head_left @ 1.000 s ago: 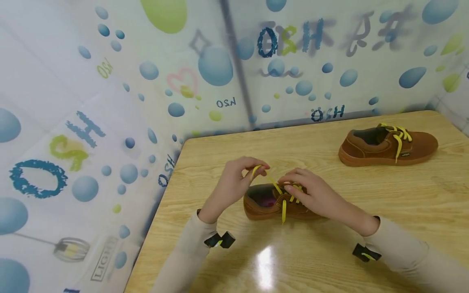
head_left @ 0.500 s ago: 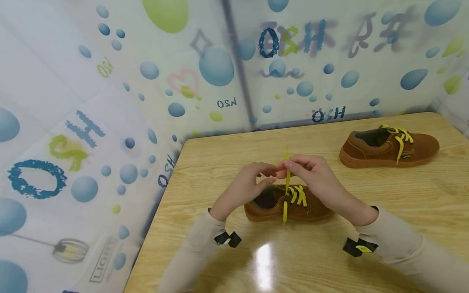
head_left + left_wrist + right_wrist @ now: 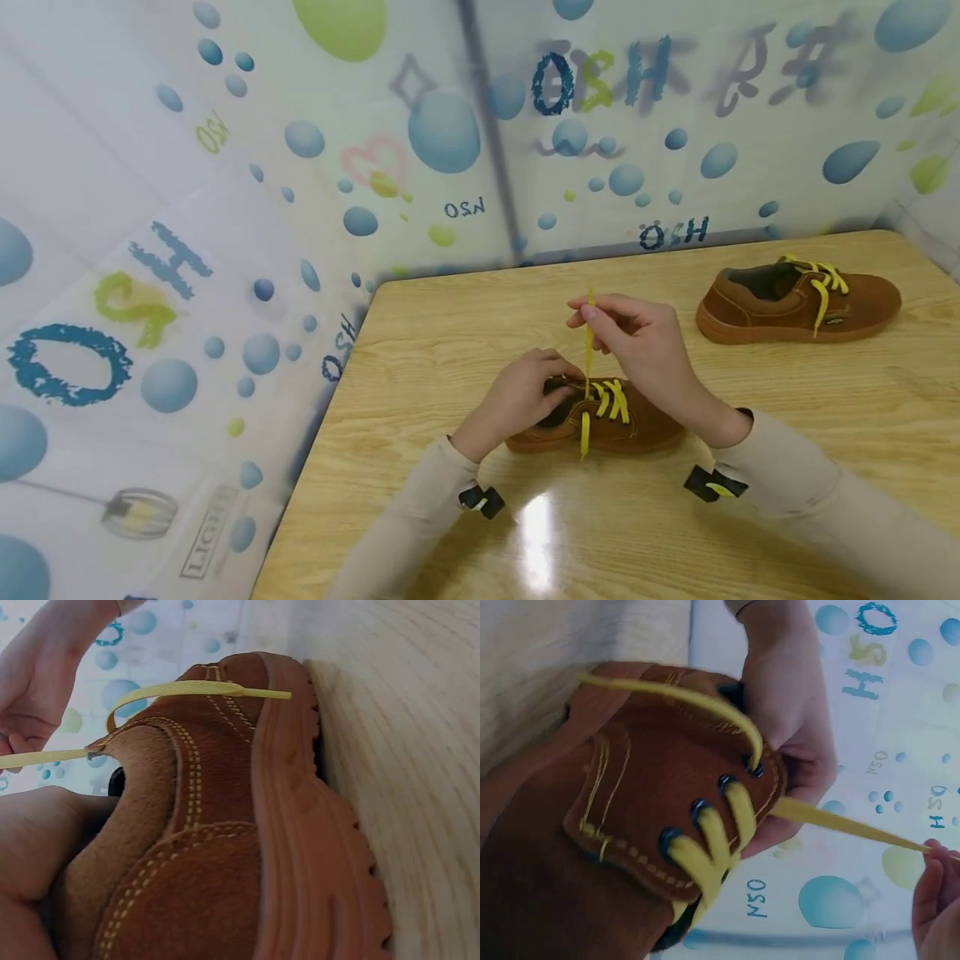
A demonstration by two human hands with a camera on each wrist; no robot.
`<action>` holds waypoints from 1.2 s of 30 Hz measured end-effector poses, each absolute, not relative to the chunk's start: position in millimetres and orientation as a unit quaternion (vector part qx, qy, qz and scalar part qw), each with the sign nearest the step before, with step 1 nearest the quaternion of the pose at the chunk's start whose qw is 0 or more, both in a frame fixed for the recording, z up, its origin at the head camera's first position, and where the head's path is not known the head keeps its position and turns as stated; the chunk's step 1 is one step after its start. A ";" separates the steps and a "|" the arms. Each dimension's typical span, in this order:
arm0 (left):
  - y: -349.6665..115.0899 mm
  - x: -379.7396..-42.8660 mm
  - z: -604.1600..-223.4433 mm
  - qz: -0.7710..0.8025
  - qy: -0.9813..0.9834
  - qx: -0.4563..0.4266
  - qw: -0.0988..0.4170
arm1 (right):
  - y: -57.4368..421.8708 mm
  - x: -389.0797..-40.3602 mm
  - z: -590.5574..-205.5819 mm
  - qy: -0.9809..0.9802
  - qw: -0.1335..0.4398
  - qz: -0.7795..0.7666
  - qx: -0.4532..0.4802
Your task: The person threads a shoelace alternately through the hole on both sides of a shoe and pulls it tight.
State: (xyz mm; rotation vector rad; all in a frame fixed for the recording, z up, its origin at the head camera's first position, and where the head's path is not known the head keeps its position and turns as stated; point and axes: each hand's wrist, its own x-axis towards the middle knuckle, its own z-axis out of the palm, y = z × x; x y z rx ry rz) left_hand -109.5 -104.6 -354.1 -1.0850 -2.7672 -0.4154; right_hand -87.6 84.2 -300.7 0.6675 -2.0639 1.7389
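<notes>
A brown low-cut shoe [image 3: 652, 421] with yellow laces lies on the table, toe to the right. My left hand [image 3: 521, 400] grips its far upper edge by the opening, with the thumb at the inside; the fingertips are partly hidden. Above the shoe my right hand [image 3: 648, 342] pinches one end of the yellow shoelace [image 3: 589, 354], which runs taut up from the top eyelets. In the right wrist view this stretched lace [image 3: 847, 826] slants off to the pinching fingers [image 3: 930, 874]. The other lace end [image 3: 180, 688] hangs loose over the shoe's near side in the left wrist view.
A second brown shoe [image 3: 795, 304] with yellow laces stands at the back right of the wooden table [image 3: 450, 325]. A wall [image 3: 525, 167] printed with drops and letters rises behind the table and along its left side.
My right hand first left the front laces and took the lace end from my left hand, then pulled it upward. My left hand moved down to the shoe opening.
</notes>
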 end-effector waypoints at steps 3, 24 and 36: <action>-104.6 -109.1 -356.3 -0.136 -0.920 -0.358 0.080 | 81.2 -91.7 -303.2 -0.721 0.213 0.610 0.250; -105.6 -104.7 -357.4 -0.157 -0.934 -0.314 0.065 | 82.4 -105.7 -309.3 -0.767 0.040 0.611 0.192; -106.2 -103.1 -358.0 -0.119 -0.938 -0.318 0.074 | 79.7 -114.7 -336.3 -0.890 -0.027 0.403 0.214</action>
